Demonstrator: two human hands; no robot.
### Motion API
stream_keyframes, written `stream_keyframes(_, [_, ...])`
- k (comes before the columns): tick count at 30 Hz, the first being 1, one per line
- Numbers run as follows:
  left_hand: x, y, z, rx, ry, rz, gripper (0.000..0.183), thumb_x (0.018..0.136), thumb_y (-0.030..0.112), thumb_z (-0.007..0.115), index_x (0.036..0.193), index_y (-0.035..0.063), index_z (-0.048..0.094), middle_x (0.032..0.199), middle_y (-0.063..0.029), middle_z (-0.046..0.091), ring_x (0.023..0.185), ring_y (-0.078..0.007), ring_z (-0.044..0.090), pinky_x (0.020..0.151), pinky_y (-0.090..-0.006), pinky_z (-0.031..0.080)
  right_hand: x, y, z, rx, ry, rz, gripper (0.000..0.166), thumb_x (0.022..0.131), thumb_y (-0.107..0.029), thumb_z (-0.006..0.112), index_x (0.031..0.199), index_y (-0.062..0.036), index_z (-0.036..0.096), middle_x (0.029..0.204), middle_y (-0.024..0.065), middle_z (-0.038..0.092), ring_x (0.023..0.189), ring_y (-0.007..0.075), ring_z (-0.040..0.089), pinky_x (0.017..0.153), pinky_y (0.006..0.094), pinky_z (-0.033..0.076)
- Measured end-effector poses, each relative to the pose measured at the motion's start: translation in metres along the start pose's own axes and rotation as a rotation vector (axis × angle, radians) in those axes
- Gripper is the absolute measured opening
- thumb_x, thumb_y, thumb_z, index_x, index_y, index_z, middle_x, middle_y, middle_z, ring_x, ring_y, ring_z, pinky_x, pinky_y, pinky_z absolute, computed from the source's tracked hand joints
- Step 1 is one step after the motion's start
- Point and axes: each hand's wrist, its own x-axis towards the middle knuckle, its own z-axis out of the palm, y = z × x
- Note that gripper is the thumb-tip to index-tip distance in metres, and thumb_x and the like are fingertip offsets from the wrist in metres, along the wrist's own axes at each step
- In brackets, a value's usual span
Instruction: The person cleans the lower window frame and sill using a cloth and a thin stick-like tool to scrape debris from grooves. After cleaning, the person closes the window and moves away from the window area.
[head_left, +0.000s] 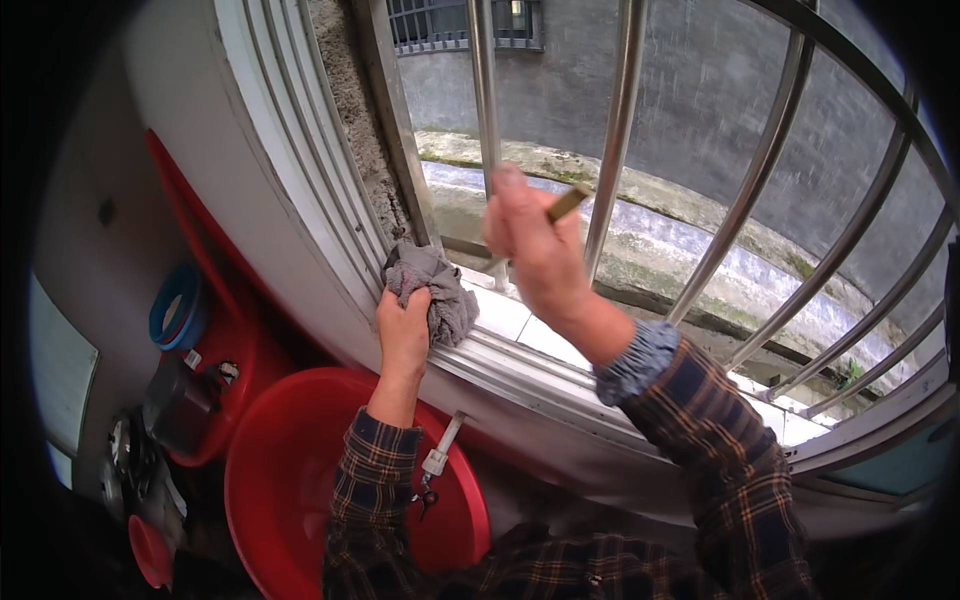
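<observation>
A crumpled grey cloth (442, 300) lies in the left corner of the white window frame (517, 367), gripped by my left hand (405, 330). Raised in front of the metal window bars (616, 142), my right hand (536, 244) is closed around a thin yellowish-brown object (568, 202); motion blur hides its kind. One end of it sticks out at the right of the fist. Below the right hand runs a white tiled sill (551, 341).
Beneath the window stand a large red plastic basin (262, 480) and a wall tap (433, 461). Farther left are a blue basin (159, 336), a dark container (176, 401) and a small red bowl (148, 551). Outside the bars rises a grey wall (690, 112).
</observation>
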Motion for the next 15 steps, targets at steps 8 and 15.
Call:
stream_keyframes(8, [0.012, 0.007, 0.003, 0.792, -0.093, 0.093, 0.034, 0.078, 0.020, 0.056, 0.102, -0.0049, 0.052, 0.097, -0.0256, 0.061, 0.094, -0.0409, 0.057, 0.081, -0.0428, 0.044, 0.007, 0.089, 0.024, 0.261, 0.079, 0.359, 0.049, 0.094, -0.029, 0.049, 0.051, -0.0099, 0.037, 0.048, -0.0022, 0.033, 0.044, 0.0096, 0.030, 0.044, 0.0277, 0.024])
stream_keyframes(15, [0.017, 0.017, 0.023, 1.256, -0.278, 0.063, 0.037, 0.077, 0.027, 0.063, 0.096, -0.0032, 0.055, 0.085, -0.0228, 0.064, 0.083, -0.0393, 0.062, 0.072, -0.0479, 0.049, -0.009, 0.089, -0.001, 0.050, -0.166, 0.340, 0.052, 0.093, -0.036, 0.050, 0.050, -0.0067, 0.044, 0.046, -0.0025, 0.039, 0.044, 0.0074, 0.034, 0.042, 0.0265, 0.030])
